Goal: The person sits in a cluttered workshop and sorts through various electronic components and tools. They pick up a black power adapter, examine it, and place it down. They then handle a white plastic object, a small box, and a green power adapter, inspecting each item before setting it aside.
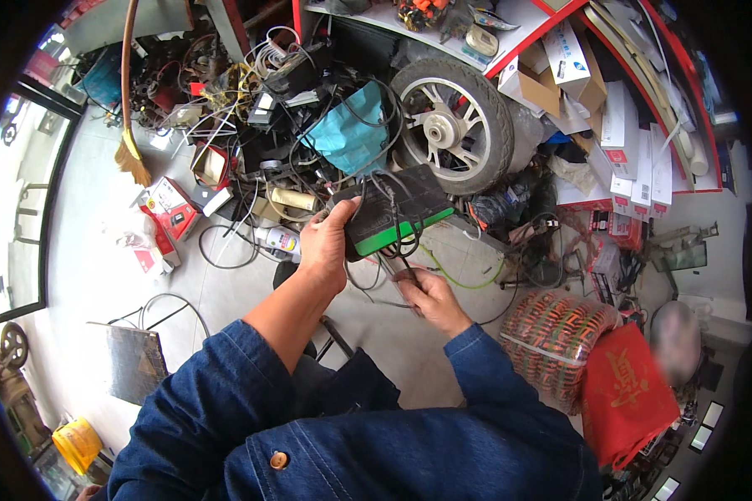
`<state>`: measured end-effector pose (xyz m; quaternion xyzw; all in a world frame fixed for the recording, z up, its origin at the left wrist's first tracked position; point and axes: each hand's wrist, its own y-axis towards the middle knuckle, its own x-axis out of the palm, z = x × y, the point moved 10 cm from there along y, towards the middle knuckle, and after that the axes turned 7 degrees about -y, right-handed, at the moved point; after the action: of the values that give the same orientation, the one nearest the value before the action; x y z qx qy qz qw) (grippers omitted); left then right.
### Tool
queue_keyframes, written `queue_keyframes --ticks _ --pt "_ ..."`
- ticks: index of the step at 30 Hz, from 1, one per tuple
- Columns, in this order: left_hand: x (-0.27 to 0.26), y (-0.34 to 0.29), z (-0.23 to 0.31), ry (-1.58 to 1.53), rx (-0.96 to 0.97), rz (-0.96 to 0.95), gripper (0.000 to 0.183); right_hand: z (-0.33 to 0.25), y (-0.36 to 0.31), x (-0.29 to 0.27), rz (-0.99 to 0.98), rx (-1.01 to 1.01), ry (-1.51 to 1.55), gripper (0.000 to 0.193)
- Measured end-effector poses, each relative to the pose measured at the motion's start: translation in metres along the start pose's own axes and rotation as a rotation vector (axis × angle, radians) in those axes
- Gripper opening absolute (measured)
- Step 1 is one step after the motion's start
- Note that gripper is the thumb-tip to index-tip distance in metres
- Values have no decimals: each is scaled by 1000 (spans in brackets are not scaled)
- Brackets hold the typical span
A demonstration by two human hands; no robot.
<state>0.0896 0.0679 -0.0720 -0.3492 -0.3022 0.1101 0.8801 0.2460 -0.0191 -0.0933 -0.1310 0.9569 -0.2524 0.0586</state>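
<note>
Black box (397, 213) with green edge, teal cloth (351, 134), red bag (627, 392).

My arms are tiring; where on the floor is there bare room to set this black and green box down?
Bare floor lies to the left, between the broom, the red cartons and the dark board. A smaller patch lies below the right hand. Around the wheel and the cable heap it is crowded.

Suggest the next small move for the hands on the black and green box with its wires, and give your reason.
Probably draw the wires a little farther down and clear. The left hand holds the black and green box up by its end, while the right hand pinches the dark wires hanging below it, which loop tangled across the box's face.
</note>
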Motion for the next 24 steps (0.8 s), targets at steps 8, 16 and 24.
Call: queue_keyframes --ticks 8,16,24 --pt "-9 8 14 326 229 97 43 -85 -25 -40 118 -375 -1115 21" --pt "31 0 -10 594 78 -387 51 -207 -12 -51 -39 -834 -1141 18" --pt "52 -27 -40 75 -367 -530 31 -78 68 -95 -144 -621 11 16"
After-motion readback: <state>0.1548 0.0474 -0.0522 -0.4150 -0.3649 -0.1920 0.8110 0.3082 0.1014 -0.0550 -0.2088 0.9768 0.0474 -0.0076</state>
